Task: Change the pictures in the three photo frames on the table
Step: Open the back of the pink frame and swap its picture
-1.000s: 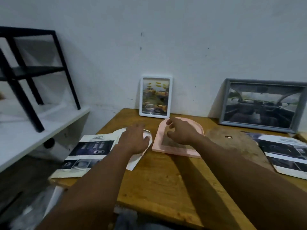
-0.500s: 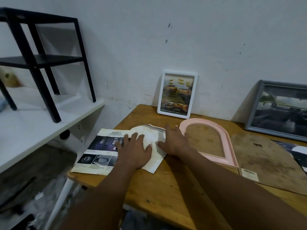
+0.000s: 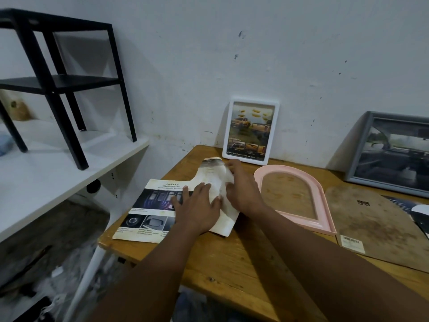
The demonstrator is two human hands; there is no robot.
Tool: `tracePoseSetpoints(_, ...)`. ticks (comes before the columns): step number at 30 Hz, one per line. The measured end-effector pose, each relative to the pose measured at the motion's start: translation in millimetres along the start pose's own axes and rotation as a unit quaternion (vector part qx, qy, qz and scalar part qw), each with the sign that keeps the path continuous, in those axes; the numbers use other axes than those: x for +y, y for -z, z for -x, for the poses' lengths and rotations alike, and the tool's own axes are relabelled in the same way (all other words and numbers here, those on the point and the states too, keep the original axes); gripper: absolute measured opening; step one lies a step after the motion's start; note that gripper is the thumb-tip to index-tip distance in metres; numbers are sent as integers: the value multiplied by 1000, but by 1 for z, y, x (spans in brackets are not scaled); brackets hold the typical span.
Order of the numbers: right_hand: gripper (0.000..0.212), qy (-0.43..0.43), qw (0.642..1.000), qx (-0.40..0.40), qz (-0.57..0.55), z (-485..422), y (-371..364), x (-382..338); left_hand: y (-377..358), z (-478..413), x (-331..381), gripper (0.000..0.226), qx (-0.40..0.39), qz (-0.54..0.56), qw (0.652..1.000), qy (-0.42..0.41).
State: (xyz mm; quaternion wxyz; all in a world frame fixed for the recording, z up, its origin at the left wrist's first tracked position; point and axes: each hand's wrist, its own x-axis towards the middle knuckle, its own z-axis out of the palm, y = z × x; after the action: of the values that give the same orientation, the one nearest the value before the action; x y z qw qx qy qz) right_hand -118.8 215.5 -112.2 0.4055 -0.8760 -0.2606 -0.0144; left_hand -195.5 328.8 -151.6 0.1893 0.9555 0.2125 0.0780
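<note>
A pink arched photo frame (image 3: 323,209) lies flat on the wooden table (image 3: 232,256) with no picture in it. To its left lies an arch-cut picture (image 3: 214,180), pale side up, partly over a printed "SAFETY" sheet (image 3: 151,208). My left hand (image 3: 197,208) presses flat on the cut picture and the sheet. My right hand (image 3: 241,189) rests with straight fingers on the cut picture's right edge. A white frame (image 3: 250,131) with a truck picture and a grey frame (image 3: 392,154) with a car-interior picture lean on the wall.
A brown backing board (image 3: 376,226) with a barcode sticker lies right of the pink frame, over another printed sheet (image 3: 417,210). A white shelf (image 3: 58,173) with a black metal stand (image 3: 62,84) is at the left. The table's left edge is close to the sheets.
My right hand left the pink frame and moved left onto the cut picture. The cut picture now lies further back on the table. The view shifted left and closer.
</note>
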Motion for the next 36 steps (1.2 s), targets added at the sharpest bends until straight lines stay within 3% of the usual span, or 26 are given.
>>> tracePoseSetpoints(4, 61, 7, 999, 50, 3, -9, 38, 8, -3, 1, 39, 59, -17, 64, 997, -34)
tracePoseSetpoints(8, 63, -46, 993, 94, 49, -11, 89, 43, -6, -3, 69, 67, -41, 5, 997, -64)
tracePoseSetpoints(15, 60, -113, 983, 73, 124, 3, 156, 113, -19, -12, 99, 64, -78, -24, 987, -139)
tracePoseSetpoints(19, 52, -107, 980, 78, 148, 1, 154, 135, -25, -19, 107, 62, -105, 19, 985, -136)
tracePoseSetpoints(28, 22, -72, 968, 119, 211, -15, 118, 156, -41, -14, 97, 56, -63, 59, 981, -176)
tracePoseSetpoints(36, 22, -95, 972, 77, 202, -15, 116, 150, -44, -17, 99, 59, -76, 51, 985, -148)
